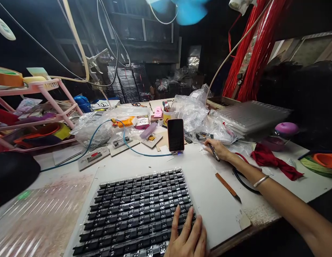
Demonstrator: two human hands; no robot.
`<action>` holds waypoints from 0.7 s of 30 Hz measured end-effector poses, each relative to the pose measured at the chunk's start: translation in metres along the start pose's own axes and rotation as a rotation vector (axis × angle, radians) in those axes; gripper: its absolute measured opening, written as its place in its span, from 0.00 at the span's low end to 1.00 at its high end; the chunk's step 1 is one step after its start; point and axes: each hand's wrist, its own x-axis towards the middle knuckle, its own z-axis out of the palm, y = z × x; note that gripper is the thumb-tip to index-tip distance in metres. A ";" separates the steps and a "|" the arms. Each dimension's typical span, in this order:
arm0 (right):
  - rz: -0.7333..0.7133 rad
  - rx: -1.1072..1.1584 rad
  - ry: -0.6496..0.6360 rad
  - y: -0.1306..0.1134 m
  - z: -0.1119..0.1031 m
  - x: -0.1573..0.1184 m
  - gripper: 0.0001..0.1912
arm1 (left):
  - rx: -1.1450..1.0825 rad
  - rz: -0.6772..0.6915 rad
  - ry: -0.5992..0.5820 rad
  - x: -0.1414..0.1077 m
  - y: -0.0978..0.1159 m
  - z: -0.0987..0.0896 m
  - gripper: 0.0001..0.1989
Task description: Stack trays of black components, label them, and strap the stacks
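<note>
A clear tray (144, 200) of small black electronic parts in rows lies on the white table. My left hand (186, 235) rests on its lower right edge, palm down and fingers spread, holding nothing. Farther out on the right, my right hand (218, 149) has its fingers closed around a dark pen-like tool (214, 152), low over the tabletop near plastic bags. A brown-handled blade (228, 187) lies between my two hands. Behind the tray stands a phone (176, 135) with a dark screen, a blue cable at its base.
Stacked clear trays (254, 116) sit at back right, near a red cloth (275, 160) and a purple ball-like object (286, 127). Small boards (94, 157) lie behind the tray. A pink rack (45, 87) stands left; a ribbed plastic sheet (48, 214) lies front left.
</note>
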 end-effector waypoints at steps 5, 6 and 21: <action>-0.031 -0.144 0.007 -0.017 0.003 -0.022 0.10 | 0.001 0.010 -0.034 -0.003 -0.001 -0.001 0.09; -0.024 -0.165 0.016 -0.020 0.006 -0.025 0.09 | 0.002 0.017 -0.052 -0.003 -0.001 -0.001 0.09; -0.216 -0.148 0.027 0.011 -0.006 -0.015 0.08 | -0.001 -0.014 -0.029 0.001 0.001 -0.003 0.08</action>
